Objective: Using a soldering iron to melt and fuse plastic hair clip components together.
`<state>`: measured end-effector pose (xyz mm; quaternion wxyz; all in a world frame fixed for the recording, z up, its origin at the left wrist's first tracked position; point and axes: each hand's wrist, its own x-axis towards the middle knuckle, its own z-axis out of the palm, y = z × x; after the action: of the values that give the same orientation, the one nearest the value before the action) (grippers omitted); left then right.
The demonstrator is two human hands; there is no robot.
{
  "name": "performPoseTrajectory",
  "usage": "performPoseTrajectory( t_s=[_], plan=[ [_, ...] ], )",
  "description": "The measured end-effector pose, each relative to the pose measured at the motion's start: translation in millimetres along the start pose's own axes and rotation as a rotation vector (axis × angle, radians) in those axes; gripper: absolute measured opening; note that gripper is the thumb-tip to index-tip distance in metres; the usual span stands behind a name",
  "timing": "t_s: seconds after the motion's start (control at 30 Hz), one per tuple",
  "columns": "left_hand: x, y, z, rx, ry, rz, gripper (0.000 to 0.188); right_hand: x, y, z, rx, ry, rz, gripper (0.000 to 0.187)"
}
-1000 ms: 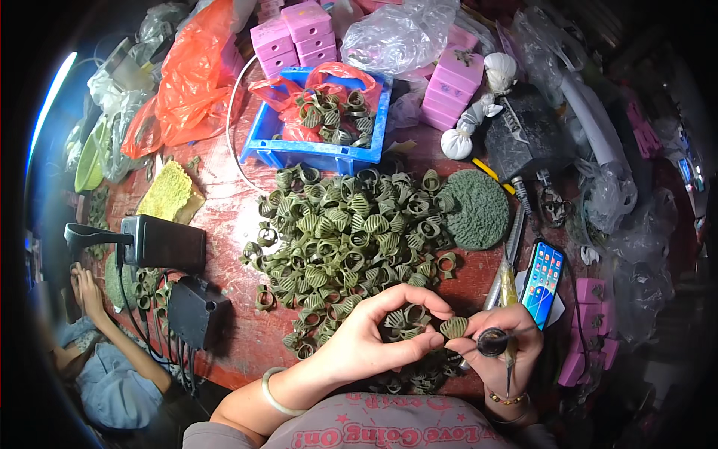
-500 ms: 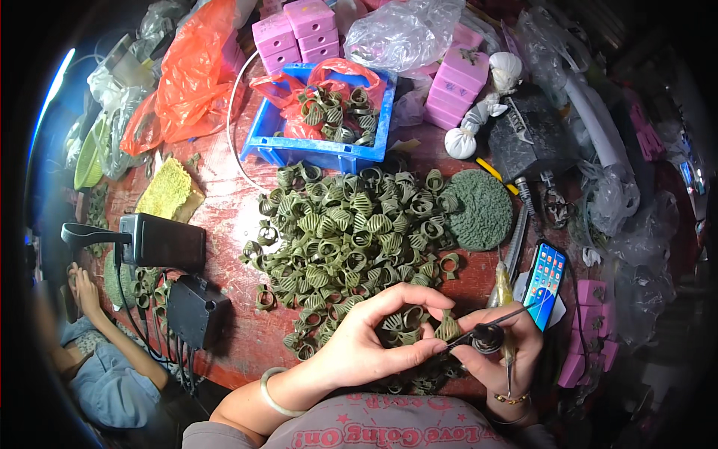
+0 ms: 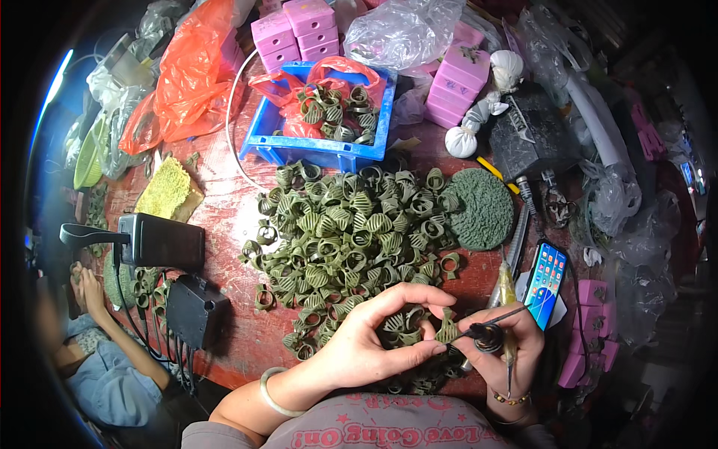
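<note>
Near the table's front edge, my left hand [image 3: 378, 333] is closed, with thumb and fingers pinching a small olive-green ribbed ring [image 3: 447, 329]. In my right hand [image 3: 516, 344] is a dark pen-like tool [image 3: 490, 338] with a thin tip touching or close to that ring; I cannot tell which. A yellowish pointed tool [image 3: 509, 346] also runs through the right hand's fingers, its thin tip pointing down. Just beyond both hands spreads a large heap of similar green rings [image 3: 351, 232], partly hidden by my left hand.
A blue crate [image 3: 321, 156] with a red bag and more rings stands behind the heap. To the right lie a round green pad [image 3: 480, 209] and a lit phone [image 3: 546, 284]. Left are a black power bank [image 3: 168, 241], a dark box [image 3: 196, 310] with cables, and another person's arm [image 3: 123, 348].
The held ring has turned slightly and stands more upright between my fingers. The dark tool's tip has shifted a little against it. At far left, the other person's hand has moved slightly.
</note>
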<state>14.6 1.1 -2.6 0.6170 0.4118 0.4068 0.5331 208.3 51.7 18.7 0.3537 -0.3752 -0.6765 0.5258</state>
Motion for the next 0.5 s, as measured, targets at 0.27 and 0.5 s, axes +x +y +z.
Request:
performPoseTrajectory(
  t_s=[0.27,0.5],
  plan=[
    [-0.2,-3.0,-1.7,0.131,-0.151,0.038,0.042,-2.5,-0.2,-2.5,0.046,-0.001,0.015,0.022],
    [-1.0,2.9,4.6,-0.414,-0.153,-0.434,0.033,0.0,-0.7,-3.7,0.073,0.054,-0.054,0.022]
  ],
)
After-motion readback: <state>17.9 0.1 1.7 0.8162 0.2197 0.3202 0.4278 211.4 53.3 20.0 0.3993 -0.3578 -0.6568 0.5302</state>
